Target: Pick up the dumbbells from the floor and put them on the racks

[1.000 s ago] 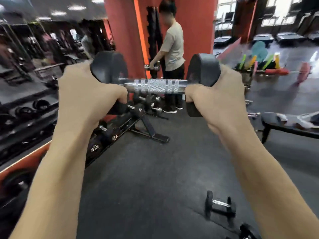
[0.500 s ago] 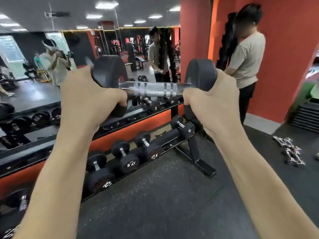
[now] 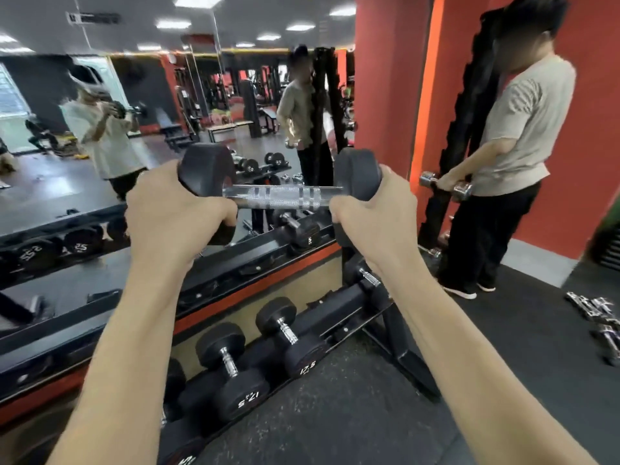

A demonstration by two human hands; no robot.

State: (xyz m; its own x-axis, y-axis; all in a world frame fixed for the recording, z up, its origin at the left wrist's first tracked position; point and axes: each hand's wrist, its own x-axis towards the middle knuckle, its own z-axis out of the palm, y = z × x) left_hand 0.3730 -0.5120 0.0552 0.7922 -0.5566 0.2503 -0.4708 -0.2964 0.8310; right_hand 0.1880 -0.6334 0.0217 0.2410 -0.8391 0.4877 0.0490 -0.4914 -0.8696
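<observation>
Presently, item one: a black rubber-headed dumbbell with a knurled chrome handle (image 3: 281,196), held level in the air in front of you, above the rack and touching nothing but your hands. Your left hand (image 3: 174,213) is curled around the left head, fingers wrapped over its lower edge. Your right hand (image 3: 375,219) clasps the right head in the same way, thumb toward the handle. The chrome bar between your two hands is bare.

Item two: a low black metal dumbbell rack with slanted rails (image 3: 339,317), standing on the dark rubber floor (image 3: 335,414) beneath your forearms, running from lower left toward upper right. On its lower rail lie two black dumbbells side by side, each marked 17.5: one on the left (image 3: 231,374), one just right of it (image 3: 292,333). A smaller black dumbbell marked 5 (image 3: 298,229) sits on the upper rail, behind the held dumbbell.

Item three: a wall mirror (image 3: 151,112) behind the rack, reflecting the gym.

Item four: a person in a beige T-shirt and black trousers (image 3: 513,156) standing at right by the red pillar (image 3: 385,78), gripping a small chrome dumbbell (image 3: 446,186).

Item five: several small chrome dumbbells (image 3: 600,317) lying on the floor at far right, well apart from the rack.
</observation>
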